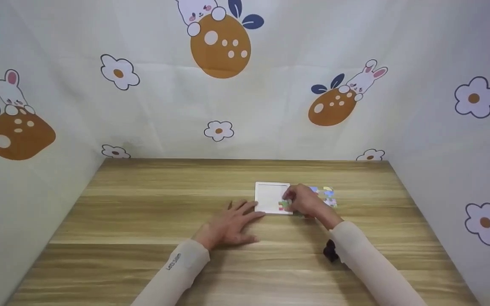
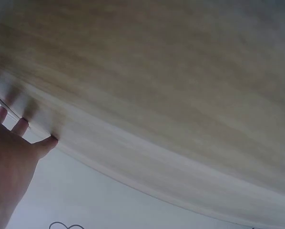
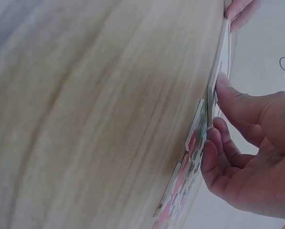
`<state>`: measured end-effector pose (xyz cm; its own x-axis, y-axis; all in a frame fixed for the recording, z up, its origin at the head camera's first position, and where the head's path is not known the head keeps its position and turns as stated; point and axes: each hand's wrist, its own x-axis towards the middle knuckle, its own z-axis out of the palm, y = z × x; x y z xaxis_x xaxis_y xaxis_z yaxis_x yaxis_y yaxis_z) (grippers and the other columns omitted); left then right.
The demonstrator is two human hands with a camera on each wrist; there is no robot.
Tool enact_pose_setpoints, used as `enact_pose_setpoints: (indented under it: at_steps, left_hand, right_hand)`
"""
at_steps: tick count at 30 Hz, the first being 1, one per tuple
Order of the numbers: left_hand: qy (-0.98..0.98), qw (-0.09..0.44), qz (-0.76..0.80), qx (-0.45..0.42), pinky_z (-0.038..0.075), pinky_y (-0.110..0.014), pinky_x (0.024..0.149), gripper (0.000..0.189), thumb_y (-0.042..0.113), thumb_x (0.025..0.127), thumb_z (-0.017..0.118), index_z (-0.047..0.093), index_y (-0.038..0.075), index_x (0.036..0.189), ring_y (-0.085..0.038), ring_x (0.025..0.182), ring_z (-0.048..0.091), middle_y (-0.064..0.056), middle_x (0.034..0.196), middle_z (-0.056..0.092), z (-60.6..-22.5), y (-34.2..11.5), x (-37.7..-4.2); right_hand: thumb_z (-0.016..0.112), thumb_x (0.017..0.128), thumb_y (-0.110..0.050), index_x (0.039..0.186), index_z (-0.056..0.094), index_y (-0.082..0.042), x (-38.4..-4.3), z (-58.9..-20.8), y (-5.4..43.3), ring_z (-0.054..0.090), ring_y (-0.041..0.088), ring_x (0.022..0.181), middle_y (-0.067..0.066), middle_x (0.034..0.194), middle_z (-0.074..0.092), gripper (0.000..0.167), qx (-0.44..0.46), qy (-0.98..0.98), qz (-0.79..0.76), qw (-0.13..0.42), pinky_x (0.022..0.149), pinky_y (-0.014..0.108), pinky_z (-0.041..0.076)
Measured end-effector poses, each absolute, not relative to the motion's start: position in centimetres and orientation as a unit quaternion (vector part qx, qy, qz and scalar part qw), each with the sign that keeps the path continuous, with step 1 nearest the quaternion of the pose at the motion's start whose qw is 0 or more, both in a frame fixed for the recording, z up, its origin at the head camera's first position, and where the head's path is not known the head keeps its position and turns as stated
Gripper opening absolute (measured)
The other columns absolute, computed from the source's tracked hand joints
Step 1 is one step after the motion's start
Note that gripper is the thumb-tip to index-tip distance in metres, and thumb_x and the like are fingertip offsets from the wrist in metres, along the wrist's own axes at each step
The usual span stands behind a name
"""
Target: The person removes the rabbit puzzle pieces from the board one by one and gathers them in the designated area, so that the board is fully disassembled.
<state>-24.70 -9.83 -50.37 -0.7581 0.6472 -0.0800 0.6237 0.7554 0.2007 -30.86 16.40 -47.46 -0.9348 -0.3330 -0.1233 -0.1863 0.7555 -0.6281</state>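
Observation:
A white square puzzle tray (image 1: 268,197) lies on the wooden table. My left hand (image 1: 232,225) rests beside it with fingers spread, fingertips touching its left edge and lower left corner. Over the tray's right side, my right hand (image 1: 306,200) pinches a small colourful puzzle piece (image 1: 283,206) at the lower right corner. In the right wrist view the thumb (image 3: 240,102) reaches onto the tray while the other fingers curl by its edge. More puzzle pieces (image 1: 329,194) lie flat to the right of the tray, partly hidden by the right hand.
Patterned white curtains (image 1: 160,110) with rabbits, oranges and flowers enclose the table (image 1: 151,191) at the back and both sides. A small black object (image 1: 331,251) shows beside the right sleeve cuff.

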Motion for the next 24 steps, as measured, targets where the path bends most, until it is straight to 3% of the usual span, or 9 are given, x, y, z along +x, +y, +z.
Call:
enact_pose_setpoints:
  at_steps: [9,17,24]
  left_hand:
    - [0.935,0.067,0.069,0.342,0.022,-0.063,0.122,0.073,0.074,0.093,0.042,0.032,0.038,0.156,-0.03,0.153,0.027,-0.001,0.165,0.027,-50.52,-9.74,-24.74]
    - [0.935,0.069,0.073,0.339,0.02,-0.063,0.122,0.073,0.075,0.092,0.042,0.032,0.039,0.155,-0.032,0.153,0.026,-0.001,0.166,0.026,-50.55,-9.95,-24.74]
    - [0.936,0.073,0.068,0.338,0.019,-0.063,0.123,0.074,0.076,0.092,0.041,0.031,0.04,0.156,-0.032,0.154,0.025,0.0,0.166,0.025,-50.66,-9.99,-24.88]
  right_hand:
    - [0.081,0.079,0.002,0.101,0.068,-0.002,-30.65,-47.61,16.45,0.061,0.02,0.09,0.011,0.098,0.069,0.026,-0.136,0.927,-0.333,0.109,0.083,0.037,0.053]
    - [0.079,0.079,0.005,0.099,0.066,0.0,-30.52,-48.02,16.5,0.06,0.018,0.084,0.012,0.093,0.067,0.024,-0.149,0.913,-0.368,0.091,0.073,0.029,0.052]
    - [0.072,0.085,0.005,0.098,0.067,-0.002,-30.43,-47.87,16.85,0.062,0.016,0.085,0.009,0.093,0.067,0.016,-0.131,0.899,-0.411,0.074,0.075,0.027,0.052]
